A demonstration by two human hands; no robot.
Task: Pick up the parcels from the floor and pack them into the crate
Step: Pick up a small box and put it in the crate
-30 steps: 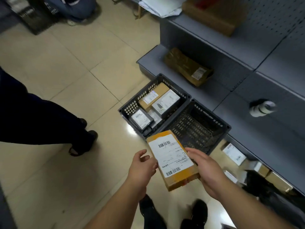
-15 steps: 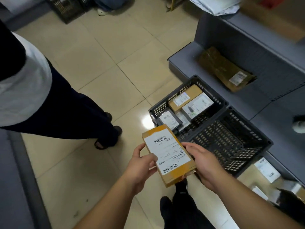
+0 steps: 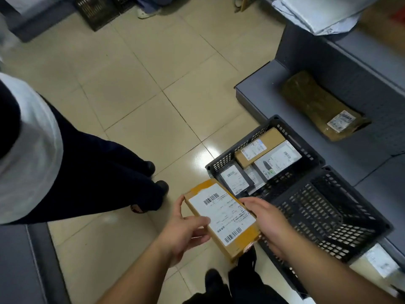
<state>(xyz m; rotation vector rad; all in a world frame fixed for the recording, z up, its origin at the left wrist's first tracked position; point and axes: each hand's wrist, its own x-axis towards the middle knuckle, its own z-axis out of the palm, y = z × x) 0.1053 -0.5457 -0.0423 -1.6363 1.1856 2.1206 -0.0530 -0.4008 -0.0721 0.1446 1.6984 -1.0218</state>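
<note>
The parcel (image 3: 222, 218) is pinched between both hands, left hand (image 3: 184, 232) and right hand (image 3: 268, 222); next it likely goes down into the crate (image 3: 266, 160).

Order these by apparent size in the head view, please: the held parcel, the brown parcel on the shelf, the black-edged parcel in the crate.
1. Held parcel, though nearest the camera.
2. Brown parcel on the shelf, nearly alike; ranking unsure.
3. Black-edged parcel, clearly smallest.

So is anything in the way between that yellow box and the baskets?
Nothing visible is. Both hands, left hand and right hand, hold the yellow box in open air beside the crates. The near crate looks empty; the far crate already holds parcels.
</note>
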